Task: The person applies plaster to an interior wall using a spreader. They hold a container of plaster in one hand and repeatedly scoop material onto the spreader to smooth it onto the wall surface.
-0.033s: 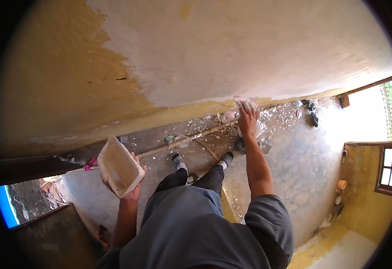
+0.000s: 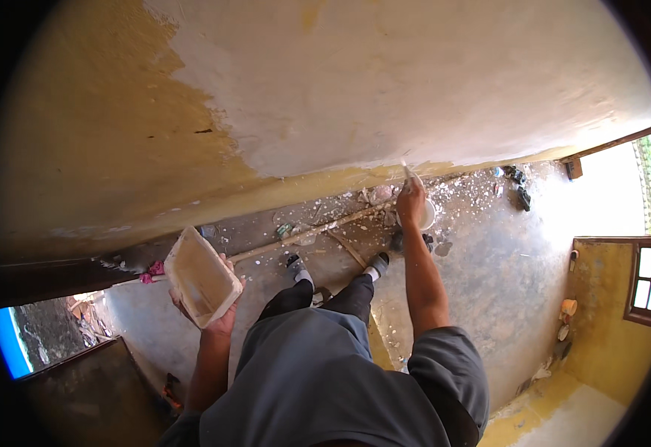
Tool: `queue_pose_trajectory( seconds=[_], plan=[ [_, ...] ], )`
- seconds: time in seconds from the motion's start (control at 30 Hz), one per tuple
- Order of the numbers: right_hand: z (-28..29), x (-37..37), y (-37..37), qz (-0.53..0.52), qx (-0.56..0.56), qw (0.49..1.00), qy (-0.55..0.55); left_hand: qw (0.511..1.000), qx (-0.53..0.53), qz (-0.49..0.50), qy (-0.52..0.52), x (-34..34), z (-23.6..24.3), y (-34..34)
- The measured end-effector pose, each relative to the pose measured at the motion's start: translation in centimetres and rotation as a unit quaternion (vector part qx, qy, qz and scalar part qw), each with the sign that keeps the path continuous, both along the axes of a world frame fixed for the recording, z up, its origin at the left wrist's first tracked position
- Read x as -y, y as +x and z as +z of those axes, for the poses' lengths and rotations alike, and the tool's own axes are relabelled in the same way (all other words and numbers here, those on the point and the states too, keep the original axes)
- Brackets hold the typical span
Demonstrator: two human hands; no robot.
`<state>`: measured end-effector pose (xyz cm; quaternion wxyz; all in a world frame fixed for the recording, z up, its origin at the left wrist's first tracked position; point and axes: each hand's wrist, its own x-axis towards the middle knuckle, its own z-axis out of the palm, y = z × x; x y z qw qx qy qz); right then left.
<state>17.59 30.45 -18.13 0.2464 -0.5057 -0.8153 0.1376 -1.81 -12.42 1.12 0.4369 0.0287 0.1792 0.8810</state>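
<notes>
My left hand (image 2: 225, 319) is closed round a shallow rectangular tray (image 2: 204, 281), pale and smeared inside, tilted toward me at the left. Reaching forward, my right hand (image 2: 412, 203) grips what looks like a putty knife (image 2: 407, 170), seen nearly edge-on and partly hidden by the fingers. Its tip is close to the lower part of the wall (image 2: 385, 89); whether it touches, I cannot tell. A broad whitish coat covers the middle and right of this wall. To the left its surface is bare yellow (image 2: 109, 141), with a ragged edge between the two.
White flecks litter the floor along the wall. A long pole (image 2: 295, 238) lies before my feet, with a white bucket (image 2: 428, 216) beyond my right wrist. Black plastic bags (image 2: 517, 185) rest farther right. A barred window (image 2: 649, 279) is at the right.
The putty knife in my right hand has turned from a blurred flat face to nearly edge-on. My right hand has shifted very slightly; the left hand and tray stay almost in place.
</notes>
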Motion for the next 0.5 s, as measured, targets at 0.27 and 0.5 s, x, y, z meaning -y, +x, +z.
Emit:
queue_pose_trajectory(
  seconds=[0.27, 0.5],
  plan=[
    [5.2, 2.6, -10.6, -0.149, -0.52, 0.825, -0.162, 0.999, 0.006, 0.02, -0.035, 0.1, -0.1, 0.2],
    [1.1, 15.6, -16.0, 0.128, -0.245, 0.956, -0.095, 0.999, -0.029, 0.011, -0.034, -1.2, 0.0, -0.1]
  ],
)
